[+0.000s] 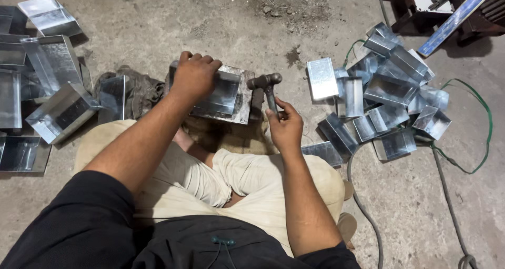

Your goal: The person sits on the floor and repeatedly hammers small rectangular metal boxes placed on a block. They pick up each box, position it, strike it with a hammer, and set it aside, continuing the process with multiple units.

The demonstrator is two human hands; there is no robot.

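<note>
I sit cross-legged on a concrete floor. My left hand point(193, 75) grips the top of a folded sheet-metal box piece point(223, 92), which rests on a flat metal plate point(243, 103) in front of my knees. In my right hand point(285, 127) I hold a hammer point(266, 87) by its handle. The hammer's dark head is raised just to the right of the box piece, close to the plate's right edge.
A heap of several shiny sheet-metal boxes point(386, 98) lies to the right, with a green cable point(481, 127) and a grey cable point(363, 206) running past it. More metal boxes point(50, 85) are stacked on the left beside a crumpled rag point(139, 87). Dark machinery point(442, 6) stands at the top right.
</note>
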